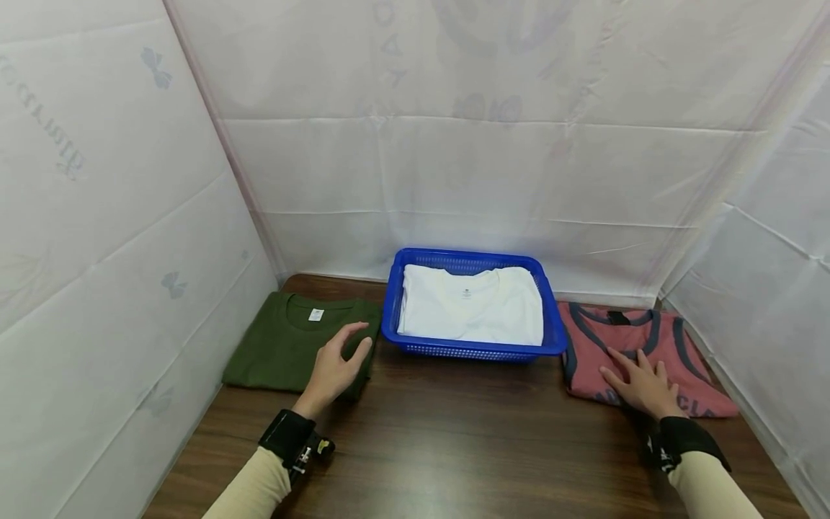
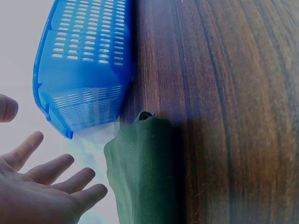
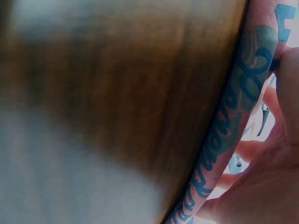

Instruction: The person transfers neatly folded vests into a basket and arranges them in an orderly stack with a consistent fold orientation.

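A folded dark green T-shirt [image 1: 272, 346] lies at the left of the table. Over its right edge is my left hand [image 1: 333, 367], fingers spread and holding nothing; in the left wrist view the green shirt's folded edge [image 2: 142, 172] appears beside the fingers. At the right lies a folded pink T-shirt [image 1: 609, 331] with dark trim and lettering. Spread out, the fingers of my right hand [image 1: 648, 386] rest on its front part. Between the shirts stands a blue plastic basket [image 1: 480, 351] with a folded white T-shirt [image 1: 470, 310] inside it.
The brown wooden table [image 1: 467, 440] reaches back to a white sheet wall [image 1: 467, 180]. More white sheeting [image 1: 97, 252] closes off the left side, and another sheet [image 1: 772, 288] the right. The basket's wall [image 2: 88, 60] rises close to the green shirt.
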Available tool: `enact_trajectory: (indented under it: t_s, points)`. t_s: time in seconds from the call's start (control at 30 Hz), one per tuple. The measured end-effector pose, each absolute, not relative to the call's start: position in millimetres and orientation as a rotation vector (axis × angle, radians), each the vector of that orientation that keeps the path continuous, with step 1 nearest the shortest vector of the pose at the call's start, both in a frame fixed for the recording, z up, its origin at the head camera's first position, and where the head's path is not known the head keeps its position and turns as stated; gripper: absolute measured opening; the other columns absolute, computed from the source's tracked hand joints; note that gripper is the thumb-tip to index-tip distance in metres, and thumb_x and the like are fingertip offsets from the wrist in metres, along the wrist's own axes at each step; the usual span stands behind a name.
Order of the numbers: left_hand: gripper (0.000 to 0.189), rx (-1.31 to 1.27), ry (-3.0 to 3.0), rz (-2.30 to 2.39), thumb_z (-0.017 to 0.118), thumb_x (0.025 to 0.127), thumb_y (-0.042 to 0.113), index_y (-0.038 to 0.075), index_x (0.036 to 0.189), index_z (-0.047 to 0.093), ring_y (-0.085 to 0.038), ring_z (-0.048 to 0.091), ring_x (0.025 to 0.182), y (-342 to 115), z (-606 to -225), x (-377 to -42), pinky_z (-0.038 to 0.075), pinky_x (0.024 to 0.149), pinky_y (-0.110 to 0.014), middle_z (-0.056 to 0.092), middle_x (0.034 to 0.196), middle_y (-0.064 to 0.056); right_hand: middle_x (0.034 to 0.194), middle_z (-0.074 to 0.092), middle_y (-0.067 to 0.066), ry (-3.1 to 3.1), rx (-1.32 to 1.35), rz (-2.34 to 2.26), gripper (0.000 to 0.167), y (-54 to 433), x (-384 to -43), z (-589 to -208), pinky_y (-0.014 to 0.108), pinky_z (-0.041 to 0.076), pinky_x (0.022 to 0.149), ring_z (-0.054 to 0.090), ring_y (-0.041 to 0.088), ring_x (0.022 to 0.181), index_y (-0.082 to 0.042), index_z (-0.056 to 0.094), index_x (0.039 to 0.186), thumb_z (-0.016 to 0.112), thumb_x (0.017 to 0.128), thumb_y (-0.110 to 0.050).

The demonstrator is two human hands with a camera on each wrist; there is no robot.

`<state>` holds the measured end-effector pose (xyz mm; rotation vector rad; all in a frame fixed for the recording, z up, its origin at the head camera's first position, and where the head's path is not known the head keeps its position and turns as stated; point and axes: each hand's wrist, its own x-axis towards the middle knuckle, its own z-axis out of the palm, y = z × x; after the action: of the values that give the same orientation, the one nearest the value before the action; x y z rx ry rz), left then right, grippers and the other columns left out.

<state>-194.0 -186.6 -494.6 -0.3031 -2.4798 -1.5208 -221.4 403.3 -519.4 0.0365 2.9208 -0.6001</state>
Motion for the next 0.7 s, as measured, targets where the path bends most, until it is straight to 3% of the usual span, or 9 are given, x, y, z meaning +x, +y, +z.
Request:
enact_trajectory:
  t_s: [0.7]
  points:
    - [0.042,-0.267,-2.518,-1.51,0.062,0.105,0.031,0.012,0.142,0.058,-0.037,0.045,0.142,-181.8,-496.0,-193.8,0.037,0.116,-0.055,0.055,0.149,-0.014,0.154,0.016,0.045,2.966,0.07,-0.464,0.084,388.2,-178.9,-519.6,0.093,0.015,0.092,0.008,0.075,0.134,-0.011,0.039,0.156,0.046,0.098,-0.072]
